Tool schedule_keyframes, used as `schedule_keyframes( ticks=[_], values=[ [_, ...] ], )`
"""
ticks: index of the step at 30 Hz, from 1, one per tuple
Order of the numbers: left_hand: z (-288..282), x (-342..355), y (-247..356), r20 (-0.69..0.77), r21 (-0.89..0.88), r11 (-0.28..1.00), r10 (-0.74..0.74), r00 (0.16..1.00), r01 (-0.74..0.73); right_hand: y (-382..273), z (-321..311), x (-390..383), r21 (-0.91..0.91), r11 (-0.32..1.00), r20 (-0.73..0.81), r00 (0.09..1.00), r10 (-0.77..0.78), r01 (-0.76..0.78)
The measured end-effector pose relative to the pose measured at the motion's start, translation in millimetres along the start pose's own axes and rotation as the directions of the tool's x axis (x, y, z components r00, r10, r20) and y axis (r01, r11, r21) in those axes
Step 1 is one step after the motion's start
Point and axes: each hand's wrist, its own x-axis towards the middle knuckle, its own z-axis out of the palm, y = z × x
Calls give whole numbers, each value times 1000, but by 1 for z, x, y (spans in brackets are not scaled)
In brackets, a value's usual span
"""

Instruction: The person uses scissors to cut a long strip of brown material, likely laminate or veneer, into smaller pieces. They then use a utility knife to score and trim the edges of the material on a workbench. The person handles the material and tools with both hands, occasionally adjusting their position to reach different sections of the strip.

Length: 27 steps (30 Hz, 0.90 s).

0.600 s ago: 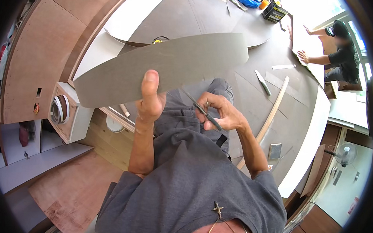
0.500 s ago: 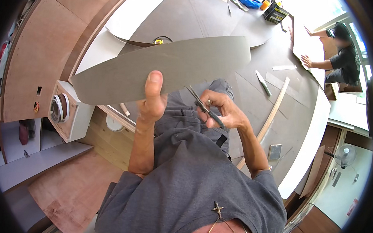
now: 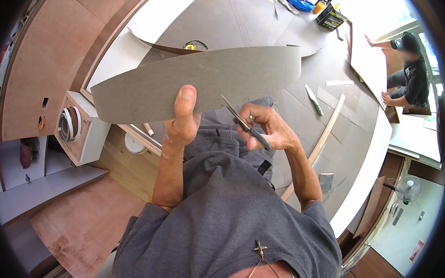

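Grey strip (image 3: 205,77): raised above your lap, broad face toward you; it looks thin, light for its length, and springy rather than limp.
Left grip (image 3: 182,123): your thumb presses on the strip's face near the middle of its lower edge; your fingers are hidden behind, apparently pinching it.
Best hold: that near-middle spot should balance the strip; held by one end, the other would likely droop.
Care: the smooth-looking face could slide under your thumb, and the thin edges and corners would probably chip if flexed hard.
Right grip (image 3: 269,129): closed around the scissors (image 3: 245,124), blades angled up at the strip's lower edge; whether they touch it, you cannot tell.
Batten (image 3: 321,137): right of the strip, slanting across the tabletop (image 3: 197,21).
Knife (image 3: 314,100): also right of the strip, lying flat.
Tape measure (image 3: 190,46): just beyond the strip's upper edge.
Black box (image 3: 330,17): well beyond the strip, to your right.
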Motion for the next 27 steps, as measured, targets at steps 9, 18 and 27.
schedule_keyframes(
  ticks=[9, 18, 27],
  values=[
    [-11, -6, -16, -46, 267, 959, 108, 993, -92, -8, -10, 4, -64, 996, 30, 998, 63, -61],
    [-10, -7, -7, -48, 174, 980, 106, 993, -96, -7, -11, 5, -56, 996, 54, 996, 67, -64],
    [-15, -5, -13, -9, 491, 857, 185, 983, -156, -5, -12, 3, -18, 997, 62, 995, 82, -81]
  ],
)
